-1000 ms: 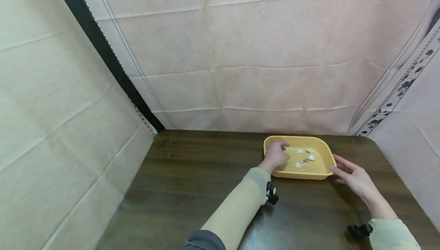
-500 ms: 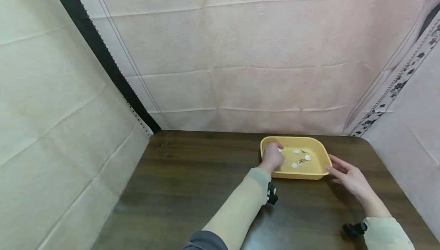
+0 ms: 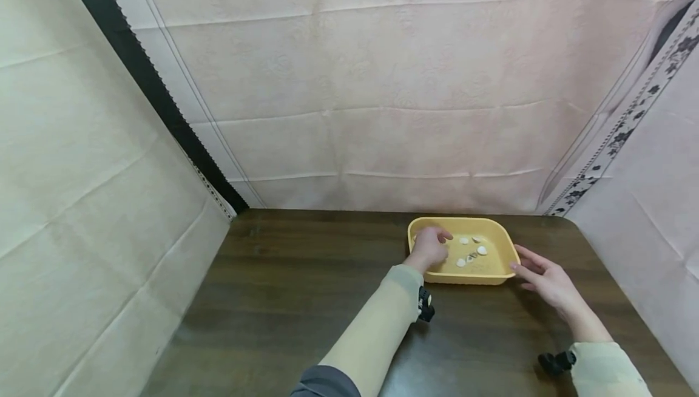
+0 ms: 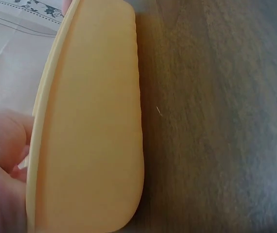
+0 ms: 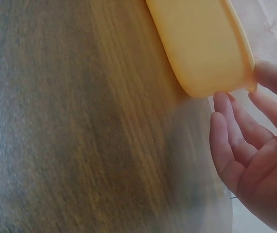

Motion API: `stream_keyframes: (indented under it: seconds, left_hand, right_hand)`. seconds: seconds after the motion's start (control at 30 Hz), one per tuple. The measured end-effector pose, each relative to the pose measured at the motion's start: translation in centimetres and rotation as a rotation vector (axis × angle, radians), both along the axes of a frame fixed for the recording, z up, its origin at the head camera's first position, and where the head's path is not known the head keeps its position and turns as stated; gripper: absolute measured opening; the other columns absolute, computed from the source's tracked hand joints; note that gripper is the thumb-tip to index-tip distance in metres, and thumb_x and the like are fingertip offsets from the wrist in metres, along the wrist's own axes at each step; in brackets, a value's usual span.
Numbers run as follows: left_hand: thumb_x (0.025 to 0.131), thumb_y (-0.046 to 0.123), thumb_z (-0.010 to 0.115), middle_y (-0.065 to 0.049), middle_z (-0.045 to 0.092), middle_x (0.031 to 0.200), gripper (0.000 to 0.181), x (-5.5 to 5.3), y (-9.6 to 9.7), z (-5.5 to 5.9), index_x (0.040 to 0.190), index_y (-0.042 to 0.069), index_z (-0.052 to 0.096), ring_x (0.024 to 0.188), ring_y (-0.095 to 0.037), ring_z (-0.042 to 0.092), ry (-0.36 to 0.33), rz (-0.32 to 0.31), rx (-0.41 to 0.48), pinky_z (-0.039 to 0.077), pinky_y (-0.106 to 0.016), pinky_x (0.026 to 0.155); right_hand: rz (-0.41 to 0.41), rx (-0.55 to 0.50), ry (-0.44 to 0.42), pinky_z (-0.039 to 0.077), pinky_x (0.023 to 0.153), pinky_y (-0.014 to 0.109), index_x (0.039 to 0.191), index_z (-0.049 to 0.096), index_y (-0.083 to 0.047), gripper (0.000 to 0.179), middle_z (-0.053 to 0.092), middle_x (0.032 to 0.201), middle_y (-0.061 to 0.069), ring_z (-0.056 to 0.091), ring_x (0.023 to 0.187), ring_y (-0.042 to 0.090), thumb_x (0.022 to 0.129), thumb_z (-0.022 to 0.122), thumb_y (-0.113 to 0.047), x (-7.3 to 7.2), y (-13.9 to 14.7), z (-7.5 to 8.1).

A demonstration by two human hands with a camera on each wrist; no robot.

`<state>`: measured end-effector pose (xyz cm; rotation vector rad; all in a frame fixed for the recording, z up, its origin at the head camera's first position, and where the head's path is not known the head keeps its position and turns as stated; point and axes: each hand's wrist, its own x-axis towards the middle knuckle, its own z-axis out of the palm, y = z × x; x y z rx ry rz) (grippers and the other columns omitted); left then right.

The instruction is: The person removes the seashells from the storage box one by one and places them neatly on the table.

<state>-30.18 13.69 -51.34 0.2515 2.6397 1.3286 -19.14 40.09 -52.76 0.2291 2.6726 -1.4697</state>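
A shallow yellow plastic tray (image 3: 494,275) sits at the back of the table. Inside it lie several small, pale, mostly roundish pieces (image 3: 482,251), with a darker, ring-like piece among them. My left hand (image 3: 430,246) reaches over the tray's near left rim, its fingertips low inside. In the left wrist view, a pale bit shows beside the fingers (image 4: 5,141), mostly hidden by the rim; I cannot tell whether they pinch it. My right hand (image 3: 548,278) holds the tray's right end, thumb at the rim and fingertips against the outer wall.
The dark wooden table (image 3: 306,288) extends toward me in front of the tray. Pale cloth (image 3: 338,99) hangs behind it, with more cloth on both sides. Black wrist cameras (image 3: 426,305) are strapped to both sleeves.
The view has turned slightly, so everything sits further left. My left fingers have shifted inside the tray, covering a pale piece seen beside them earlier. The right hand stays at the tray's end.
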Motion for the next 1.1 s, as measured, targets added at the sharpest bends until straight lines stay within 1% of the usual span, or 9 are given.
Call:
stream_keyframes:
  seconds: [0.1, 0.23, 0.33, 0.4, 0.57, 0.63, 0.83, 1.0, 1.1]
  left_hand:
    - [0.09, -0.005, 0.076, 0.002, 0.067, 0.105, 0.031, -0.06, 0.02, 0.0, 0.114, 0.015, 0.081, 0.085, -0.01, 0.055, -0.021, -0.011, 0.007, 0.05, -0.027, 0.077]
    - [0.092, -0.002, 0.074, 0.005, 0.064, 0.098, 0.028, -0.23, 0.16, -0.33, 0.113, 0.015, 0.082, 0.085, -0.01, 0.053, -0.004, -0.038, -0.076, 0.047, -0.025, 0.077]
    - [0.091, -0.003, 0.073, 0.007, 0.061, 0.093, 0.029, -0.2, 0.09, -0.48, 0.112, 0.015, 0.082, 0.083, -0.01, 0.052, 0.009, -0.07, -0.124, 0.046, -0.024, 0.074]
    - [0.09, -0.005, 0.072, 0.006, 0.061, 0.092, 0.031, -0.16, -0.03, -0.44, 0.113, 0.014, 0.082, 0.082, -0.011, 0.053, 0.005, -0.088, -0.121, 0.046, -0.025, 0.073]
    - [0.083, -0.011, 0.078, 0.003, 0.065, 0.096, 0.041, -0.12, -0.1, -0.39, 0.116, 0.013, 0.082, 0.084, -0.01, 0.056, -0.015, -0.16, -0.111, 0.049, -0.024, 0.074]
    - [0.08, -0.011, 0.081, 0.004, 0.066, 0.097, 0.043, -0.02, 0.01, -0.46, 0.115, 0.014, 0.082, 0.085, -0.01, 0.056, -0.031, -0.18, -0.122, 0.05, -0.024, 0.076]
    - [0.083, -0.005, 0.085, 0.006, 0.067, 0.096, 0.037, 0.15, 0.35, -0.7, 0.114, 0.014, 0.082, 0.084, -0.01, 0.057, -0.059, -0.207, -0.164, 0.051, -0.026, 0.078]
    - [0.085, -0.001, 0.087, 0.007, 0.073, 0.099, 0.028, 0.26, 0.67, -0.78, 0.11, 0.012, 0.083, 0.088, -0.009, 0.062, -0.039, -0.225, -0.196, 0.054, -0.026, 0.082]
    - [0.087, 0.0, 0.086, 0.007, 0.074, 0.101, 0.024, 0.36, 0.86, -0.72, 0.108, 0.012, 0.084, 0.093, -0.008, 0.064, -0.029, -0.231, -0.235, 0.055, -0.025, 0.086]
  right_hand:
    - [-0.002, 0.005, -0.002, 0.062, 0.083, 0.031, 0.168, 0.03, -0.004, 0.08, 0.049, 0.152, 0.037, 0.066, 0.118, 0.028, 0.108, 0.064, -0.045, -0.04, 0.0, 0.05]
    - [-0.006, -0.001, -0.002, 0.062, 0.082, 0.03, 0.168, 0.031, -0.004, 0.079, 0.048, 0.152, 0.037, 0.066, 0.118, 0.029, 0.108, 0.064, -0.044, -0.04, -0.12, -0.01]
    - [-0.007, -0.011, -0.003, 0.062, 0.083, 0.031, 0.168, 0.031, -0.004, 0.079, 0.049, 0.152, 0.036, 0.067, 0.116, 0.023, 0.108, 0.065, -0.043, -0.06, -0.28, -0.15]
    - [-0.008, -0.021, 0.0, 0.062, 0.083, 0.031, 0.168, 0.031, -0.005, 0.079, 0.05, 0.152, 0.036, 0.068, 0.113, 0.018, 0.108, 0.065, -0.043, -0.09, -0.37, -0.25]
    - [-0.017, -0.048, 0.011, 0.062, 0.084, 0.031, 0.168, 0.032, -0.005, 0.078, 0.051, 0.151, 0.035, 0.066, 0.105, 0.004, 0.108, 0.066, -0.042, -0.14, -0.41, -0.35]
    - [-0.017, -0.053, 0.012, 0.062, 0.084, 0.031, 0.167, 0.033, -0.005, 0.077, 0.051, 0.15, 0.035, 0.066, 0.104, 0.003, 0.108, 0.066, -0.041, -0.14, -0.45, -0.33]
    - [-0.023, -0.068, 0.011, 0.062, 0.084, 0.031, 0.167, 0.033, -0.005, 0.077, 0.051, 0.15, 0.036, 0.066, 0.104, 0.003, 0.108, 0.067, -0.04, -0.09, -0.5, -0.3]
    - [-0.031, -0.062, 0.002, 0.062, 0.085, 0.032, 0.168, 0.032, -0.005, 0.078, 0.049, 0.152, 0.036, 0.068, 0.108, 0.009, 0.108, 0.066, -0.041, 0.08, -0.35, -0.16]
    - [-0.036, -0.061, -0.002, 0.062, 0.085, 0.032, 0.168, 0.032, -0.006, 0.078, 0.049, 0.153, 0.036, 0.068, 0.109, 0.012, 0.107, 0.066, -0.042, 0.14, -0.34, -0.2]
